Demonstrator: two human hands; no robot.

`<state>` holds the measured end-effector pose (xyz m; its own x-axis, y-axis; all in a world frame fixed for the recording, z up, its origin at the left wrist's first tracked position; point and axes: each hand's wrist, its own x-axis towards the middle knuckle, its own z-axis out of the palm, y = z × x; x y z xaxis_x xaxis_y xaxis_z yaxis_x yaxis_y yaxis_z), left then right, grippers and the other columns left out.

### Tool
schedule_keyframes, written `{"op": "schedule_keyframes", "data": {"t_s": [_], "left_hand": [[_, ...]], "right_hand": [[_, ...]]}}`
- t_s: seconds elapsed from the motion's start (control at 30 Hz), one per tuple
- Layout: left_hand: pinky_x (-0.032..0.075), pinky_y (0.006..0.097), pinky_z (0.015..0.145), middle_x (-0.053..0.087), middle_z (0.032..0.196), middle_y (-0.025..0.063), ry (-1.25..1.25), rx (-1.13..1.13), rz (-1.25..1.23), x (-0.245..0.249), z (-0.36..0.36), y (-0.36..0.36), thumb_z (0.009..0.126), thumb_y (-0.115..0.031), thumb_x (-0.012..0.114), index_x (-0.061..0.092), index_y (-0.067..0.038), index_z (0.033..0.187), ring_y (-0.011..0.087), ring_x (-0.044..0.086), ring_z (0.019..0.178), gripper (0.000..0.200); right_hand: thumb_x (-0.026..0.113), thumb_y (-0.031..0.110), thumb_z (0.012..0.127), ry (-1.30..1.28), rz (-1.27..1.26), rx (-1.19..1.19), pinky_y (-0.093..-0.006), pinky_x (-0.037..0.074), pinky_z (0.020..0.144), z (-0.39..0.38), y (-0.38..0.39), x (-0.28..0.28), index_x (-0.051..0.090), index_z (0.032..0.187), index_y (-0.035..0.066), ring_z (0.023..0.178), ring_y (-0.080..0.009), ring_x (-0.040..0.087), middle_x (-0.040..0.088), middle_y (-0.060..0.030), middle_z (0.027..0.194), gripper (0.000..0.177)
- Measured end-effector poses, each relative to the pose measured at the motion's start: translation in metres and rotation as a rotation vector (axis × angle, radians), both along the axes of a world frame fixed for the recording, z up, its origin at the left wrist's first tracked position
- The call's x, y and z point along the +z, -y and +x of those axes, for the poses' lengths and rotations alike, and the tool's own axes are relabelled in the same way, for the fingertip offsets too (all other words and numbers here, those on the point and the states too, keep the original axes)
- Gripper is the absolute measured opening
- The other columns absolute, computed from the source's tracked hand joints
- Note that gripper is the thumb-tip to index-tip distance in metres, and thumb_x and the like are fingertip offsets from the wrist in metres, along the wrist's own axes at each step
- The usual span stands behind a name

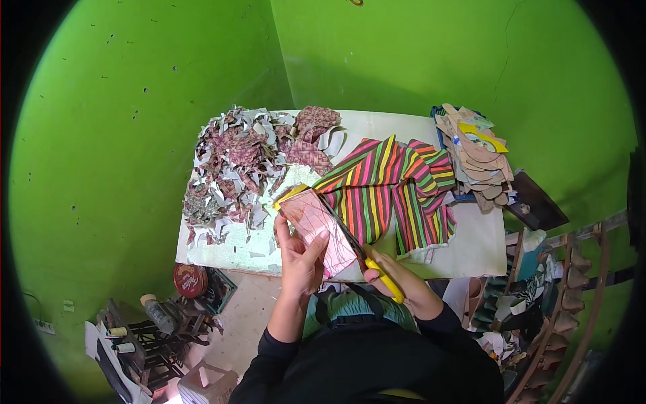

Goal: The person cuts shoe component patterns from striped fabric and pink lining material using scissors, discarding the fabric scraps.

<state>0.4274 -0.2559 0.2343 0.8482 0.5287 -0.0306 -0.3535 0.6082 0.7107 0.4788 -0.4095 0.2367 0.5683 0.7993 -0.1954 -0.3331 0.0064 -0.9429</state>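
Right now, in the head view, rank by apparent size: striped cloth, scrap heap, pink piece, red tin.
1. scrap heap and striped cloth: too alike to rank.
2. pink piece, nearer the camera, so flattered.
3. red tin, lying farther below.

The pink sheet (316, 232) at centre looks thin and matt; whether it is cloth or paper is unclear. The scissors (371, 264) have glossy yellow plastic handles and dark metal blades. The striped cloth (393, 192) is a soft, matt weave. The scraps (232, 168) at upper left are woven cloth with pale backing. The templates (474, 158) at right look like matt brown cardboard. The tabletop (471, 249) is pale and dull.
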Motion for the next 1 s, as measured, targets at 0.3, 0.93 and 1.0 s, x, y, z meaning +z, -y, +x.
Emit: {"op": "schedule_keyframes", "data": {"t_s": [0.3, 0.93, 1.0], "left_hand": [[0.038, 0.0306, 0.087, 0.033, 0.124, 0.0115, -0.015, -0.023, -0.005, 0.006, -0.001, 0.000, 0.070, 0.014, 0.046, 0.010, -0.014, 0.130, 0.0194, 0.041, 0.109, 0.075], [0.041, 0.0210, 0.082, 0.049, 0.106, 0.0031, -0.083, 0.086, -0.060, -0.007, 0.004, -0.003, 0.080, 0.003, 0.046, 0.039, -0.009, 0.113, 0.0094, 0.050, 0.093, 0.036], [0.041, 0.0205, 0.081, 0.050, 0.103, 0.0026, -0.083, 0.094, -0.068, -0.006, 0.006, -0.002, 0.081, 0.001, 0.046, 0.041, -0.009, 0.109, 0.0085, 0.050, 0.091, 0.031]], "right_hand": [[0.032, 0.014, 0.086, 0.193, 0.014, 0.015, -0.0259, 0.037, 0.058, 0.002, -0.001, -0.014, 0.036, 0.094, -0.001, 0.063, -0.0146, 0.038, 0.040, -0.0068, 0.073, 0.018], [0.035, 0.004, 0.083, 0.418, -0.049, 0.077, -0.0176, 0.030, 0.054, 0.009, -0.001, -0.054, 0.040, 0.085, -0.002, 0.061, -0.0083, 0.031, 0.035, -0.0027, 0.071, 0.008], [0.035, 0.016, 0.088, -0.073, 0.006, 0.048, -0.0178, 0.031, 0.055, 0.009, 0.000, -0.053, 0.042, 0.085, 0.000, 0.060, -0.0084, 0.031, 0.035, -0.0013, 0.071, 0.018]]}}
